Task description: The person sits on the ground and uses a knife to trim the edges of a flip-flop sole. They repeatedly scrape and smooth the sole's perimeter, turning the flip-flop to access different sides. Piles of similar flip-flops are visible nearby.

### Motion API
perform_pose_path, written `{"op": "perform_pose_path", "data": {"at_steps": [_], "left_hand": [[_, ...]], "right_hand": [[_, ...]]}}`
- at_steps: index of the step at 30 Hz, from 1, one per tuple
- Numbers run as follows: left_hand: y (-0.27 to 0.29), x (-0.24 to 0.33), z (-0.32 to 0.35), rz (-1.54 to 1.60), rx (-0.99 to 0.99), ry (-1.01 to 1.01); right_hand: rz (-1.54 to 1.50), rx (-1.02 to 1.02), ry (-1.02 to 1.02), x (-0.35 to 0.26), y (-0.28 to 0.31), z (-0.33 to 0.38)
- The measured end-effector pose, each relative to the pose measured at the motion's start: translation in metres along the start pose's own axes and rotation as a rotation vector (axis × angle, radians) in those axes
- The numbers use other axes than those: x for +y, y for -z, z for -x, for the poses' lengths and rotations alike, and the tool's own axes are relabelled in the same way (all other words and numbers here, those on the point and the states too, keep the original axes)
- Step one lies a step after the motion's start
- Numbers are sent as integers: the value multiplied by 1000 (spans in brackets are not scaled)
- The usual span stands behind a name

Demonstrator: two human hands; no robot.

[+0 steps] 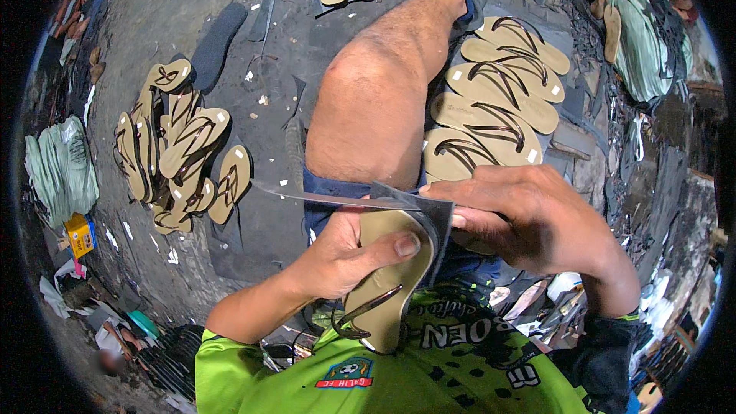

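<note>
My left hand (341, 253) grips a tan flip-flop (387, 272) with a dark brown strap, its thumb lying across the footbed. Dark rubber sheet (441, 222) sticks out past the sole at the toe end. A long, thin knife blade (318, 198) crosses that end, its free part reaching left. My right hand (533, 211) is closed at the blade's right end, fingers bent beside the rubber edge; the handle is hidden. The flip-flop is held over my lap, close to my green shirt.
Several finished-looking flip-flops (494, 111) lie in a row right of my bare leg (376, 100). A loose heap of flip-flops (180, 146) sits on the left, near a dark sole-shaped piece (218, 46). Rubber scraps and pale green sacks (640, 46) flank the floor.
</note>
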State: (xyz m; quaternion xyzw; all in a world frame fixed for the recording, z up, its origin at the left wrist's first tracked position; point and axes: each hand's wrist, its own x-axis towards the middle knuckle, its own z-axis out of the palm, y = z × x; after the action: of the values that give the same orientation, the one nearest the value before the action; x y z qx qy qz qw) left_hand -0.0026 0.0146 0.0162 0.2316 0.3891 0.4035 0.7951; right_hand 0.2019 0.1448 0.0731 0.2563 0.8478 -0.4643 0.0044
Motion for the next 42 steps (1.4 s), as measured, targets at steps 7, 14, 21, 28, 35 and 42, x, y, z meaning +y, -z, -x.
{"op": "perform_pose_path", "data": {"at_steps": [7, 14, 21, 28, 35, 42], "left_hand": [[-8, 9, 0, -113, -7, 50], [39, 47, 1, -236, 356, -620], [-78, -43, -28, 485, 378, -380], [-112, -10, -32, 522, 255, -494], [-103, -35, -35, 379, 374, -367], [-79, -56, -16, 402, 362, -273]], "right_hand": [[165, -166, -52, -14, 14, -5], [-23, 626, 94, 3, -30, 44], [-47, 958, 139, 15, -119, 45], [183, 1189, 101, 44, -139, 86], [79, 1012, -122, 29, -138, 114], [-210, 605, -184, 1, -102, 132]]}}
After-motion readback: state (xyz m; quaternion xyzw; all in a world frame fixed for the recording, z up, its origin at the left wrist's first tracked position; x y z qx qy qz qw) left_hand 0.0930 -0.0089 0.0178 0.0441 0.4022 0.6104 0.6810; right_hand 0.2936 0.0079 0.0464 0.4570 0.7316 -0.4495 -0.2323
